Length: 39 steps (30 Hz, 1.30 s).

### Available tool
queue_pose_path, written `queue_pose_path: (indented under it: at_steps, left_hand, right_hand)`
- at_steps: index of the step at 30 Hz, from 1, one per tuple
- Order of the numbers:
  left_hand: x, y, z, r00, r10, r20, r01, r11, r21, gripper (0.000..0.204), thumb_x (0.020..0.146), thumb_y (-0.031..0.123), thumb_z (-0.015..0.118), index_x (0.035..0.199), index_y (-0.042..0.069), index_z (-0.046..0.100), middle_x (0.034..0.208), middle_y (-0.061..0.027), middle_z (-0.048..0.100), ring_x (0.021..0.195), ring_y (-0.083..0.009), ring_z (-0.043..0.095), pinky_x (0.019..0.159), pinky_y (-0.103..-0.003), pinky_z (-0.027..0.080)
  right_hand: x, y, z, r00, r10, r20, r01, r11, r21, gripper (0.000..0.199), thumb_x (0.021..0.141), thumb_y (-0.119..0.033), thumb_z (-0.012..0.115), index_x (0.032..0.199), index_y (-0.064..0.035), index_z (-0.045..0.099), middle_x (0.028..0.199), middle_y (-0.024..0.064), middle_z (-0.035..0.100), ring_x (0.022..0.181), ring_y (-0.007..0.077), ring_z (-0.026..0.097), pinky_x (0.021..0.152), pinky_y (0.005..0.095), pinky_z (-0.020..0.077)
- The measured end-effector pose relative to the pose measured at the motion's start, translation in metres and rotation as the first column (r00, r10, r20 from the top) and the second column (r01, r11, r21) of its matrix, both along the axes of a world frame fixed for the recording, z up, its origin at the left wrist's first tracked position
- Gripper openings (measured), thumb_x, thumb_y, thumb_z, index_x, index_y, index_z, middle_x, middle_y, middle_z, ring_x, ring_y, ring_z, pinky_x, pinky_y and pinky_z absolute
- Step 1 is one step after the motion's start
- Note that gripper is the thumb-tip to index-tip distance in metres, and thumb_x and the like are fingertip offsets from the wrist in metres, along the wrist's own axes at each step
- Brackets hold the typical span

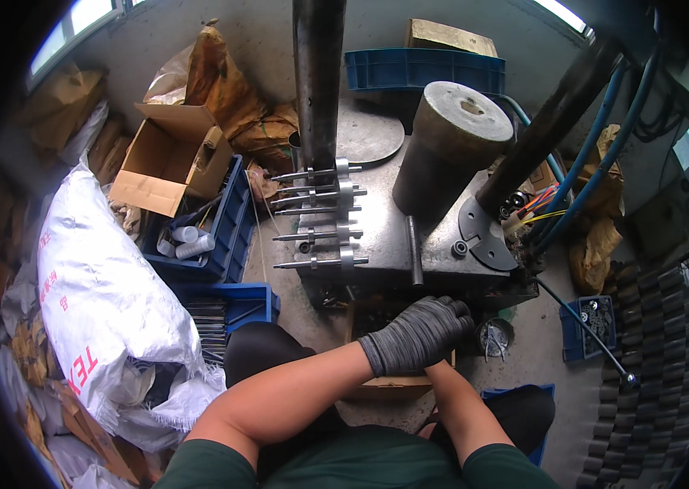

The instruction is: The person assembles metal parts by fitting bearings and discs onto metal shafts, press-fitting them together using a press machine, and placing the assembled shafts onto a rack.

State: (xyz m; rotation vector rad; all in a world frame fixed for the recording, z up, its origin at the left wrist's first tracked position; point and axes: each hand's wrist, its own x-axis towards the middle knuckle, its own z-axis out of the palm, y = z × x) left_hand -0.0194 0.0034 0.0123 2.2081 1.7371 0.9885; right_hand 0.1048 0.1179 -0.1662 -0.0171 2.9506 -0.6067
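Observation:
My left hand (416, 336), in a dark grey knit glove, reaches across in front of the press's metal bench (377, 208). Its fingers look curled, and whatever they hold is hidden. My right forearm (460, 399) runs up beneath the left hand, which covers the right hand. Just beyond the gloved hand, a slim steel rod (416, 248) leans at the bench's front edge. Several shafts with collars (320, 262) lie in a row on the bench's left side. A small bearing ring (460, 248) rests by a slotted dark plate (487, 236).
A thick cylinder (450, 151) and a steel column (317, 81) rise from the bench. White sacking (100, 301), an open carton (157, 163) and blue crates (239, 220) crowd the left. On the right are blue hoses (597, 171), a parts bin (589, 326) and a ball-ended lever (585, 334).

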Motion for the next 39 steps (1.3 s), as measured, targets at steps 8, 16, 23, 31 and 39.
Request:
queue_pose_path:
  at_steps: [8, 16, 23, 31, 39]
  left_hand:
    - [-0.003, -0.001, 0.021, 0.999, 0.045, -0.004, -0.045, 0.997, -0.056, 0.042, 0.076, 0.018, 0.078, 0.116, 0.007, 0.07, 0.122, -0.0134, 0.067, 0.114, -0.0339, 0.065, 0.099, -0.045, 0.053]
    - [-0.002, -0.009, 0.017, 0.959, 0.231, 0.166, -0.242, 0.969, 0.049, 0.036, 0.082, 0.015, 0.075, 0.117, 0.005, 0.07, 0.119, -0.0161, 0.066, 0.111, -0.036, 0.066, 0.095, -0.045, 0.055]
    - [0.007, -0.004, 0.009, 0.926, 0.182, 0.331, -0.159, 0.983, -0.094, 0.043, 0.085, 0.014, 0.075, 0.125, 0.004, 0.066, 0.127, -0.0183, 0.061, 0.12, -0.0351, 0.063, 0.104, -0.044, 0.054]
    - [0.011, -0.008, -0.009, 0.754, 0.191, 0.629, -0.092, 0.978, -0.187, 0.041, 0.089, 0.014, 0.079, 0.125, 0.002, 0.063, 0.14, -0.0114, 0.054, 0.128, -0.0233, 0.058, 0.108, -0.038, 0.052]
    - [0.01, -0.013, 0.017, 0.542, 0.218, 0.811, -0.075, 0.974, -0.212, 0.027, 0.086, 0.012, 0.081, 0.106, 0.002, 0.065, 0.138, -0.0117, 0.055, 0.128, -0.0229, 0.058, 0.106, -0.037, 0.052]
  right_hand:
    - [-0.004, 0.014, 0.036, 0.998, -0.025, 0.051, 0.028, 0.998, -0.052, 0.056, 0.096, -0.023, 0.061, 0.149, -0.0062, 0.051, 0.144, 0.0193, 0.059, 0.126, 0.0335, 0.062, 0.106, 0.0451, 0.0507]
    - [0.033, 0.043, 0.13, 0.861, -0.244, 0.447, 0.358, -0.334, -0.872, 0.05, 0.095, -0.015, 0.065, 0.144, -0.008, 0.057, 0.128, 0.0082, 0.064, 0.116, 0.0198, 0.064, 0.1, 0.0357, 0.0537]
    - [0.049, 0.003, 0.199, 0.844, -0.384, 0.375, 0.283, -0.276, -0.918, 0.046, 0.1, -0.024, 0.065, 0.143, -0.0086, 0.059, 0.115, 0.0015, 0.068, 0.097, 0.0096, 0.064, 0.084, 0.0256, 0.0536]
    - [0.038, -0.022, 0.218, 0.722, -0.545, 0.427, 0.479, -0.052, -0.876, 0.051, 0.105, -0.037, 0.061, 0.148, -0.0094, 0.056, 0.134, 0.004, 0.062, 0.116, 0.0122, 0.059, 0.089, 0.0269, 0.0549]
    - [0.043, -0.011, 0.203, 0.714, -0.506, 0.484, 0.329, -0.367, -0.87, 0.052, 0.1, -0.031, 0.064, 0.145, -0.0058, 0.055, 0.105, 0.0026, 0.065, 0.081, 0.0057, 0.06, 0.065, 0.0192, 0.0502]
